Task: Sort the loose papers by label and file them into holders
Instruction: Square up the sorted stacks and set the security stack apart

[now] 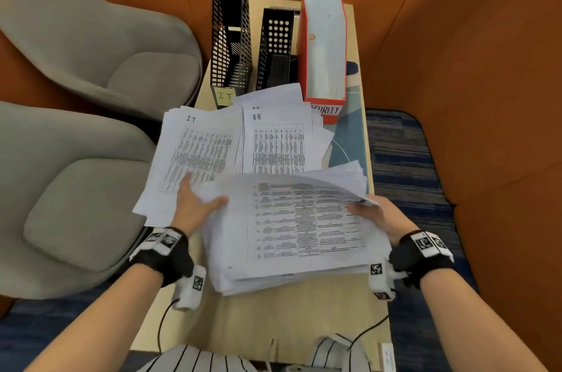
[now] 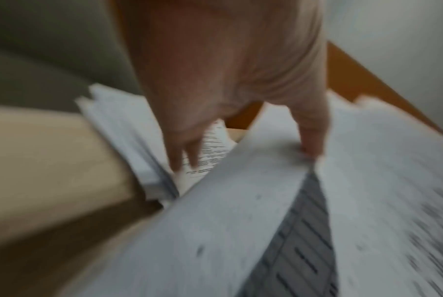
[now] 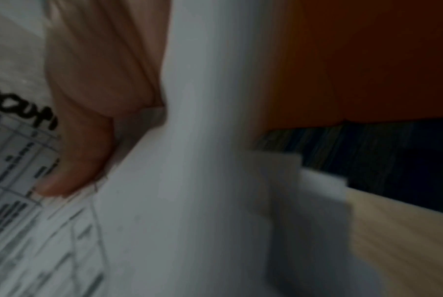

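Centrally, a thick stack of loose white printed papers [image 1: 292,234] lay on the pale wooden table [image 1: 304,314], its top sheet [image 1: 304,189] arched upward. The left hand [image 1: 194,204] had its thumb pressed on that sheet's left edge, while its straight fingers [image 2: 179,152] rested spread on the white pile marked "I.T" [image 1: 194,152] beyond them. The right hand [image 1: 372,213] pinched the sheet's right edge, thumb [image 3: 70,164] on top; its other fingers were hidden beneath. Beyond the fingertips lay a second white pile headed "H-R" [image 1: 276,143], then three upright holders: a black mesh holder tagged "IT" [image 1: 231,36], a black perforated holder [image 1: 275,46], and a red-and-white cardboard holder labelled "SECURITY" [image 1: 324,46].
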Demonstrator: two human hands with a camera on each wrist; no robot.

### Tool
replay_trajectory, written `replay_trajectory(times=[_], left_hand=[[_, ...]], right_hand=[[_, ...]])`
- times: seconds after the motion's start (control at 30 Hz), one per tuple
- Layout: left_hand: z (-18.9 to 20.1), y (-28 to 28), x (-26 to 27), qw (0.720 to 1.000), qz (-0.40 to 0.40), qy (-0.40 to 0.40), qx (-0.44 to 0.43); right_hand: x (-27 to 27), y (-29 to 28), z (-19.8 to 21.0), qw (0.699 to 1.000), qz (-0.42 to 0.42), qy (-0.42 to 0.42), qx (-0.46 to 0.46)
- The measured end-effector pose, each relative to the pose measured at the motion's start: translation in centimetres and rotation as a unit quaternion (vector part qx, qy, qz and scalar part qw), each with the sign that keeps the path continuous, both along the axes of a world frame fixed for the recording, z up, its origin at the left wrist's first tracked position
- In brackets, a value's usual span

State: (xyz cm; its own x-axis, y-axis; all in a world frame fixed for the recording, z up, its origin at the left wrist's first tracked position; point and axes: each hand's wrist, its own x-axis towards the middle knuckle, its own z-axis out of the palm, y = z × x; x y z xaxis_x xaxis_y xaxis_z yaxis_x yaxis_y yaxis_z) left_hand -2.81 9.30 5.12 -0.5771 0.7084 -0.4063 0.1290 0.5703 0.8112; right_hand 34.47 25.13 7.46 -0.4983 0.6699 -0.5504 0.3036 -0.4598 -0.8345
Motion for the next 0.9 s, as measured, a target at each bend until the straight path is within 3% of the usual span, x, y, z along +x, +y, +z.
replay_trajectory(times=[0.03, 0.07, 0.13, 0.27, 0.33, 0.43, 0.53, 0.6, 0.7, 0.8, 0.87, 0.9], left_hand=[[-0.1, -0.8, 0.1, 0.991, 0.038, -0.124, 0.023], [-0.1, -1.4, 0.6, 0.973, 0.028, -0.226, 0.046], [0.3, -1.9, 1.7, 0.957, -0.048, -0.279, 0.064], [1.7, -1.3, 3.0, 0.961, -0.033, -0.227, 0.154], [1.8, -1.3, 3.0, 0.963, -0.039, -0.206, 0.17], [0.8, -2.3, 2.8, 0.976, -0.078, -0.163, 0.119], [-0.9, -3.7, 2.9, 0.972, -0.085, -0.192, 0.105], [-1.1, -3.6, 4.1, 0.977, -0.045, -0.183, 0.101], [-0.3, -2.6, 5.2, 0.988, 0.012, -0.11, 0.109], [0.1, -2.8, 4.6, 0.983, 0.019, -0.123, 0.133], [-0.2, -3.1, 5.4, 0.985, 0.006, -0.134, 0.108], [-0.4, -2.9, 6.4, 0.988, 0.009, -0.128, 0.091]], right_hand=[[0.6, -0.3, 0.0, 0.999, -0.017, 0.031, -0.028], [0.9, -0.7, 0.2, 0.997, -0.028, 0.055, -0.041], [0.9, -1.3, 0.7, 0.994, -0.043, 0.093, -0.023], [0.8, -2.4, 1.1, 0.989, -0.053, 0.131, 0.042], [0.8, -3.0, 1.0, 0.992, -0.032, 0.107, 0.061], [0.8, -4.0, -0.4, 0.998, -0.004, 0.009, 0.056], [0.9, -5.0, -2.4, 1.0, 0.013, -0.028, 0.003], [1.0, -5.7, -3.4, 1.0, -0.008, -0.029, -0.003], [1.4, -6.0, -3.0, 0.993, -0.117, -0.032, -0.004], [2.0, -5.2, -1.8, 0.997, -0.064, 0.003, 0.042], [2.1, -5.5, -2.1, 0.998, -0.029, 0.051, 0.019], [2.1, -5.7, -3.0, 0.997, -0.064, 0.029, -0.026]])
